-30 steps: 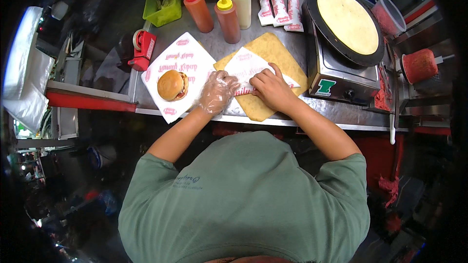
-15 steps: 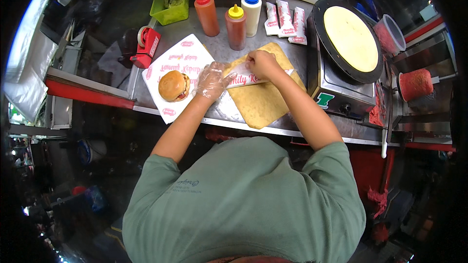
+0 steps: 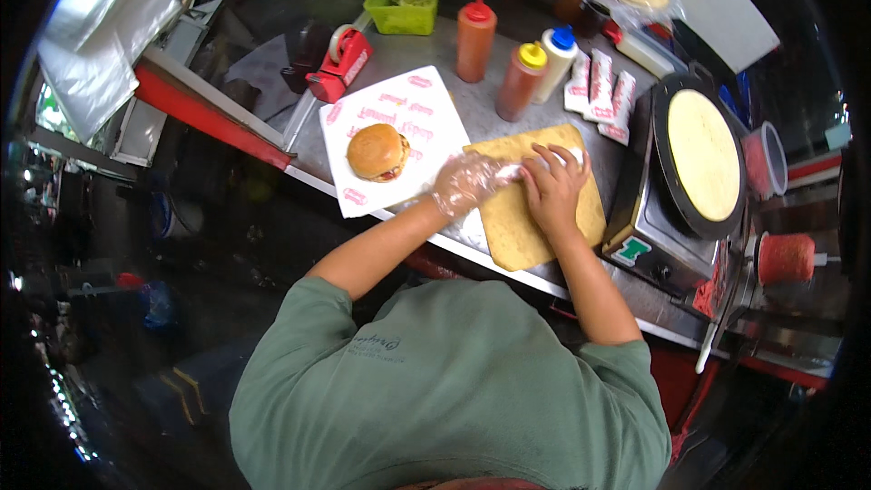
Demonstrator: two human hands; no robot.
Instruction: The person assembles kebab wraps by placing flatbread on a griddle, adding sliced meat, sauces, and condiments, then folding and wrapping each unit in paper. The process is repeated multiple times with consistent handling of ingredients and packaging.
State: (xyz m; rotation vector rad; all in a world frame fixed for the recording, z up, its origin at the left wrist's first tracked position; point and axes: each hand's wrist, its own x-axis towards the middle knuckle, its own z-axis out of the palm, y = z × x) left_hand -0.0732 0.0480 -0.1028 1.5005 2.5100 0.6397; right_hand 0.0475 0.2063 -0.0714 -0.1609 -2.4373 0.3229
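Observation:
My left hand [image 3: 467, 185], in a clear plastic glove, closes on one end of a slim paper-wrapped roll [image 3: 511, 173]. Bare, my right hand [image 3: 552, 187] lies over the same roll with its fingers curled across the far side. Most of the wrap is hidden under both hands. Beneath them is a tan flat board [image 3: 517, 240]. Left of my gloved hand a burger [image 3: 377, 152] in a round bun sits on a printed white paper sheet [image 3: 425, 98].
A red tape dispenser [image 3: 339, 65] and a green basket [image 3: 403, 17] stand at back left. Red-capped [image 3: 474, 44], yellow-capped [image 3: 520, 86] and blue-capped [image 3: 556, 63] bottles stand behind the board, near wrapped rolls [image 3: 600, 91]. A flatbread [image 3: 702, 154] covers a round griddle [image 3: 670, 183] at right.
The view has turned, shifting the counter right and tilting it. My right hand went from pinching the paper's upper edge to lying over the roll. Less of the printed paper shows.

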